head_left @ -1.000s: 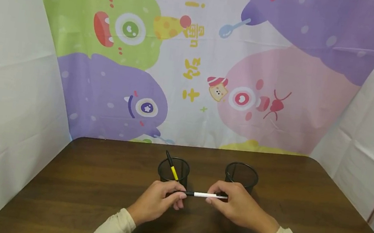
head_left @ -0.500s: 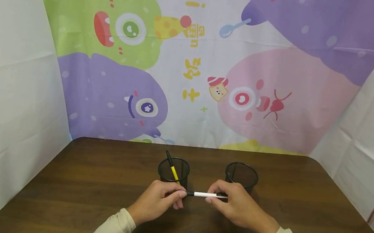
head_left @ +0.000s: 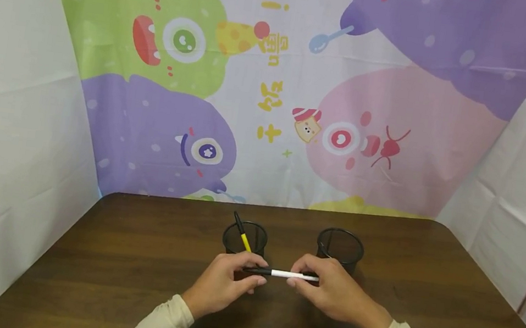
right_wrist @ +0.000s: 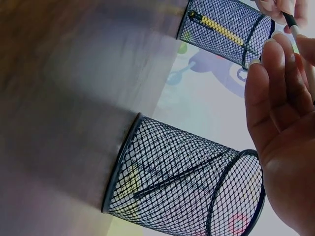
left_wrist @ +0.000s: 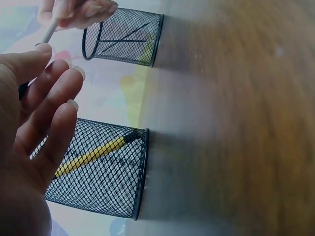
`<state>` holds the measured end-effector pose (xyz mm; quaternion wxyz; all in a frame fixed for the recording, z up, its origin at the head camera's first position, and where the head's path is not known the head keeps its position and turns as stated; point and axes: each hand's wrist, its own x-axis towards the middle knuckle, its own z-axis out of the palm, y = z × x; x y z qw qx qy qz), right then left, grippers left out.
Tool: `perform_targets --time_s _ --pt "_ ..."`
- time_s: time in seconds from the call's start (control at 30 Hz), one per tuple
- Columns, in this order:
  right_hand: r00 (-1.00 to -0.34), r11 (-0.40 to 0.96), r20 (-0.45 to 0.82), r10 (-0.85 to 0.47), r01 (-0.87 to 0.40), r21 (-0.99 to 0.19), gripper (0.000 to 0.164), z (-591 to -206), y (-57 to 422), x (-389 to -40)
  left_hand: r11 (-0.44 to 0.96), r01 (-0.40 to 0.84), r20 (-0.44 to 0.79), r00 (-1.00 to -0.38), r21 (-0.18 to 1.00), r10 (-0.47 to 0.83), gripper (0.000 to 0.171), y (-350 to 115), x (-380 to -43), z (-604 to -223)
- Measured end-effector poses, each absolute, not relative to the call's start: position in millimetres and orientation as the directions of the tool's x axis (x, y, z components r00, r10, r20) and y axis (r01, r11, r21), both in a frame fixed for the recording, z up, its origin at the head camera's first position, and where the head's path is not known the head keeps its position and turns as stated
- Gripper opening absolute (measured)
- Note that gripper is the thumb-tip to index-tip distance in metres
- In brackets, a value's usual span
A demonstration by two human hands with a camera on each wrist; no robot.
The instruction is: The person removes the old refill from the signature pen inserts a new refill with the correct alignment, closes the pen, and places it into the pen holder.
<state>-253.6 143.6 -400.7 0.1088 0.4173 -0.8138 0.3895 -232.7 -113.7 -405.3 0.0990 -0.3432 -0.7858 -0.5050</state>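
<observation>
A white pen (head_left: 284, 274) with a black cap lies level between the two hands. My right hand (head_left: 333, 289) pinches its white end between thumb and fingers. At the capped end, the thumb and index finger of my left hand (head_left: 225, 281) are parted, one on each side of the cap, and the other fingers are loosely spread in the left wrist view. Just beyond the left hand stands a black mesh pen cup (left_wrist: 110, 196) holding a yellow marker (head_left: 244, 240) with a black end. Behind the right hand is a second mesh pen cup (right_wrist: 182, 172).
Thin dark lines show through the mesh of the right cup. Both cups stand on a brown wooden table (head_left: 142, 248). A cartoon-printed cloth (head_left: 261, 175) hangs at the table's far edge, with white cloth (head_left: 17, 98) on both sides.
The left thumb and index finger have spread apart, uncovering more of the black cap. The right hand keeps its pinch, and the pen has barely moved.
</observation>
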Motion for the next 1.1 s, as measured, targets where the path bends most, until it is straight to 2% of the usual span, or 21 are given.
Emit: perform_targets --time_s 0.3,0.57,0.8,1.1 --pt "-0.616 0.356 0.512 -0.598 -0.777 -0.519 0.008 -401 143 -251 0.236 0.646 0.503 -0.732 0.725 0.458 0.014 -115 -245 -421" --pt "-0.61 0.338 0.508 -0.608 -0.778 -0.53 0.011 -403 143 -252 0.231 0.63 0.484 -0.74 0.741 0.467 0.011 -111 -223 -393" --pt "-0.594 0.336 0.518 -0.616 -0.792 -0.509 0.014 -403 142 -254 0.237 0.627 0.479 -0.743 0.742 0.467 0.011 -112 -233 -407" --pt "-0.596 0.343 0.496 -0.631 -0.789 -0.51 0.003 -401 142 -252 0.242 0.637 0.485 -0.736 0.732 0.472 0.012 -113 -243 -422"
